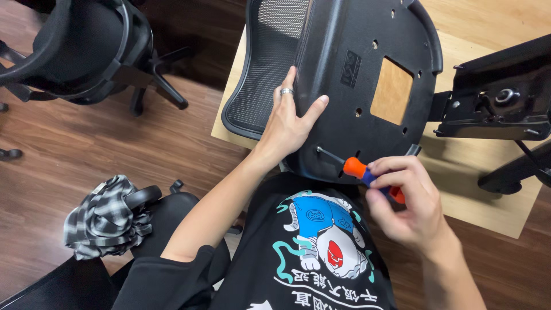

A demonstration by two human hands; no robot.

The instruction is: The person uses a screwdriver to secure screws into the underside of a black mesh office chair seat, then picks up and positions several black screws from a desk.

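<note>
A black plastic chair seat base (356, 74) lies upside down on a light wooden table (488, 195), with a mesh backrest (258, 69) attached at its left. My left hand (290, 123), a ring on one finger, rests flat on the base's left part. My right hand (410, 198) grips a screwdriver (359, 169) with an orange and blue handle. Its metal tip sits at a hole near the base's front edge.
A black metal chair mechanism (499, 97) lies on the table at the right. Another black office chair (80, 51) stands on the dark wood floor at upper left. A checked cloth (106, 221) drapes over an armrest at lower left.
</note>
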